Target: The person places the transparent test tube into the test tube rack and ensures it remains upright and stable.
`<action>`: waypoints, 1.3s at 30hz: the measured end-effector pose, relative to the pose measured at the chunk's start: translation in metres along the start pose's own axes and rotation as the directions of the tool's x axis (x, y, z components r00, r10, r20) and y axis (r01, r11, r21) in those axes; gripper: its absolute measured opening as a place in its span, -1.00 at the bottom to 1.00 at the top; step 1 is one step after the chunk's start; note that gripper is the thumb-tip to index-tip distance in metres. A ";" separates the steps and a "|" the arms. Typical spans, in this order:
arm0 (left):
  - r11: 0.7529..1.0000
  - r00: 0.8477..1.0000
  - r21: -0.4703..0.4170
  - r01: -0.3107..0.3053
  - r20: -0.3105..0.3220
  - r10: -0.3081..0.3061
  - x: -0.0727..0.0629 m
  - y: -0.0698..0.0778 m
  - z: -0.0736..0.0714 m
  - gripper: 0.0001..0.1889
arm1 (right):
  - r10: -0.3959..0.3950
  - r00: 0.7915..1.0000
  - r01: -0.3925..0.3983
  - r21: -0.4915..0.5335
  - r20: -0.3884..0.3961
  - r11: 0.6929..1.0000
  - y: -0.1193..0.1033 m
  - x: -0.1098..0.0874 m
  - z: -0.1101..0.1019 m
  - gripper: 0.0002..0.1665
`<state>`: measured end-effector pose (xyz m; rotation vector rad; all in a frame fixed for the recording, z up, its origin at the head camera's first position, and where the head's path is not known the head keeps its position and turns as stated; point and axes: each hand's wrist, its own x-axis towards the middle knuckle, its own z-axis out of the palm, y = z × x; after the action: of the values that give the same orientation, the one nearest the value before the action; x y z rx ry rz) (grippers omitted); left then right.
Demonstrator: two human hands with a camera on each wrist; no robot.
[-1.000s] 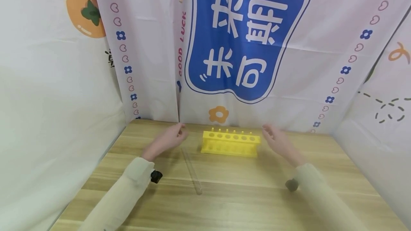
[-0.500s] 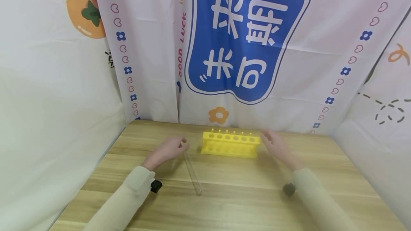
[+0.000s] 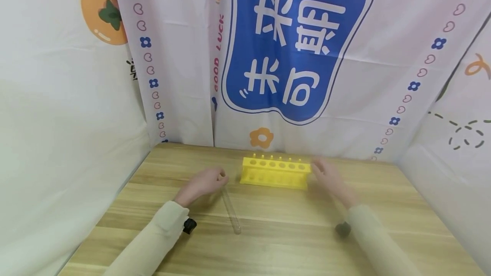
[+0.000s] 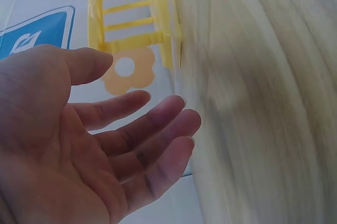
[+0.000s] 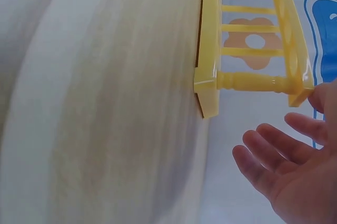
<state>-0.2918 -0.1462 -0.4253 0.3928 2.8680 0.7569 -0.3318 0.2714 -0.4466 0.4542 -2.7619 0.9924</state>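
Observation:
A clear glass test tube (image 3: pixel 232 214) lies slantwise on the wooden table, its rounded end toward me. My left hand (image 3: pixel 205 181) is over the tube's far end, which it partly hides. In the left wrist view that hand (image 4: pixel 105 134) has thumb and forefinger apart, the other fingers loosely bent, close to the table surface. Between the two hands stands a yellow test tube rack (image 3: pixel 274 185) with a row of holes and small pegs. At the rack's right end is my right hand (image 3: pixel 330 179). The right wrist view shows its thumb (image 5: pixel 320 98) right at the rack's top corner, fingers relaxed.
The wooden table (image 3: pixel 284 242) meets a printed white curtain (image 3: pixel 184 97) close behind the rack. White cloth walls (image 3: pixel 69 139) rise on the left and right. A small black device (image 3: pixel 189 226) is worn on each sleeve cuff.
My left hand has come nearer to me, down over the tube's far end. The right hand has lowered slightly beside the rack's end. Tube and rack stay in place.

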 end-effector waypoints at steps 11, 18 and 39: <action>0.998 0.998 0.000 0.055 0.021 -0.055 -0.003 0.006 0.007 -0.74 | 0.036 0.999 -0.035 0.039 -0.035 0.999 0.007 0.001 0.008 -0.50; 0.995 0.995 0.038 0.092 0.031 -0.094 0.000 0.008 0.011 -0.67 | 0.057 0.998 -0.055 0.052 -0.034 0.997 0.007 0.001 0.009 -0.51; 0.974 0.976 0.122 0.189 0.085 -0.200 0.019 0.007 0.015 -0.45 | 0.161 0.986 -0.167 0.270 0.043 0.948 0.007 0.003 0.010 -0.51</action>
<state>-0.3052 -0.1281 -0.4357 0.1518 2.8118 0.5284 -0.3373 0.2696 -0.4576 0.2741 -2.7253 1.4265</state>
